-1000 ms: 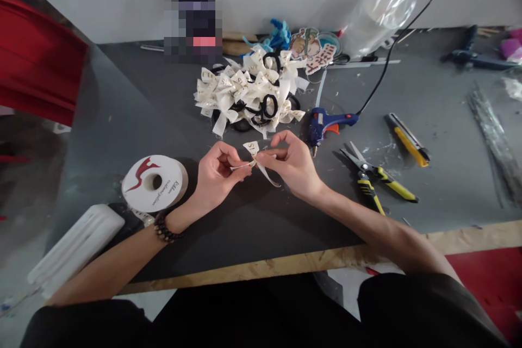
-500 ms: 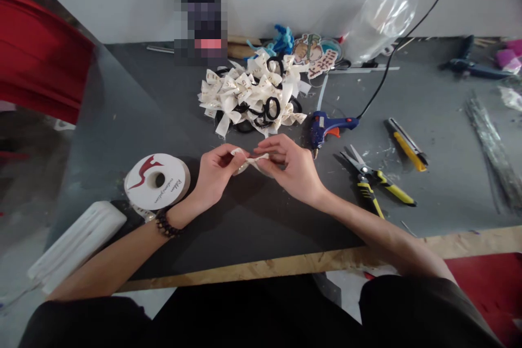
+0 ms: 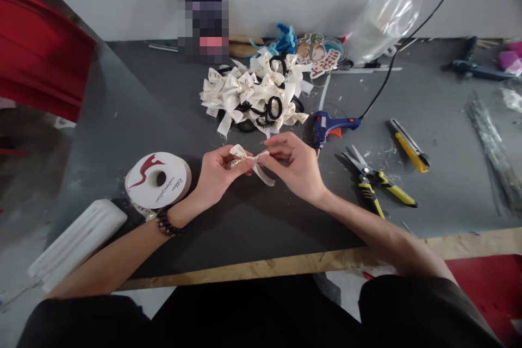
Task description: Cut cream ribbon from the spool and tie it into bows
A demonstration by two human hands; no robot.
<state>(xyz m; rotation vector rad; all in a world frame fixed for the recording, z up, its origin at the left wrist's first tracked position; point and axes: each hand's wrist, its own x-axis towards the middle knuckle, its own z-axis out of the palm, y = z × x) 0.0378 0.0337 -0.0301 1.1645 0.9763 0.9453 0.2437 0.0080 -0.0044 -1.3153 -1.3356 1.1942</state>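
Note:
Between my hands is a white ribbon bow [image 3: 264, 173] with gold print, one tail hanging down toward me. My left hand [image 3: 220, 171] is closed, pinching the bow's left loop and middle between thumb and fingers. With thumb and fingertips my right hand [image 3: 291, 166] pinches its right side, the other fingers curved above. Just beyond lies a heap of white ribbon bows [image 3: 244, 87] with black hair ties [image 3: 274, 107] among them. Left of my left hand, a white ribbon spool [image 3: 141, 185] lies flat with some ribbon trailing off it.
To the right lie a blue glue gun [image 3: 332, 124] with a black cord, yellow-handled snips [image 3: 369, 176] and a yellow utility knife [image 3: 410, 147]. A white device [image 3: 79, 244] sits at the left. Blue pliers [image 3: 468, 65] and silver ties [image 3: 495, 152] are farther right.
The bow has turned in my fingers, and one ribbon tail now hangs below it. My right hand has shifted slightly; the view has moved a little.

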